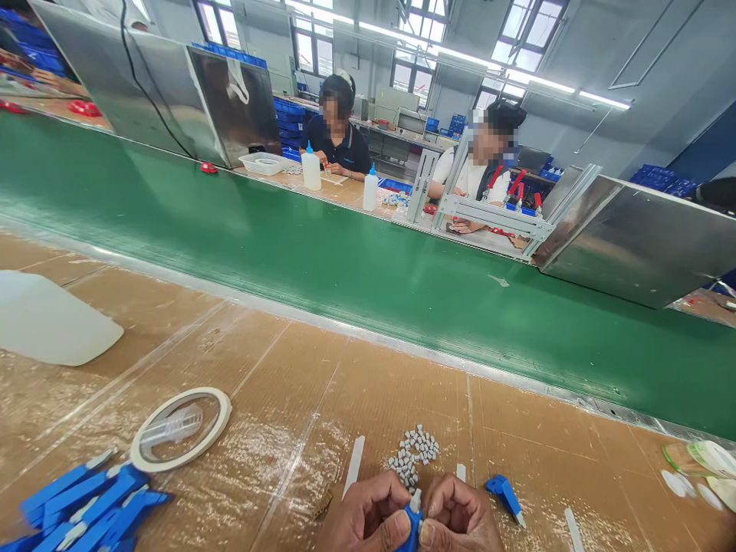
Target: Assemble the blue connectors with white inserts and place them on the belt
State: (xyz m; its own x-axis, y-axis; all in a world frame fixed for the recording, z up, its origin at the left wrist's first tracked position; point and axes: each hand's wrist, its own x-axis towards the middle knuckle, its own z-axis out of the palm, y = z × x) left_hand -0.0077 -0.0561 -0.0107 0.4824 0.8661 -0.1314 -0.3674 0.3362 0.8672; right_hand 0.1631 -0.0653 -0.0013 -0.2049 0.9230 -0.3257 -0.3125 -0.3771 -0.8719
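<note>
At the bottom of the head view, my left hand (368, 515) and my right hand (461, 515) meet around a small blue plastic part with a whitish tip (412, 529). The fingers of both hands pinch it from either side, and its lower end is cut off by the frame. Just beyond the fingertips lies a loose heap of small grey pieces (418, 445). A similar blue part (506, 498) rests on the cardboard to the right of my right hand. Several more blue parts with pale tips (95, 506) are piled at the lower left.
A roll of white tape (221, 418) encircles a clear plastic piece (172, 426). A translucent container (54, 318) lies at left; a clear cup (687, 458) is at right. Past the cardboard-covered table (276, 368) runs a green conveyor belt (322, 268). Two people work across it beside white bottles (311, 169).
</note>
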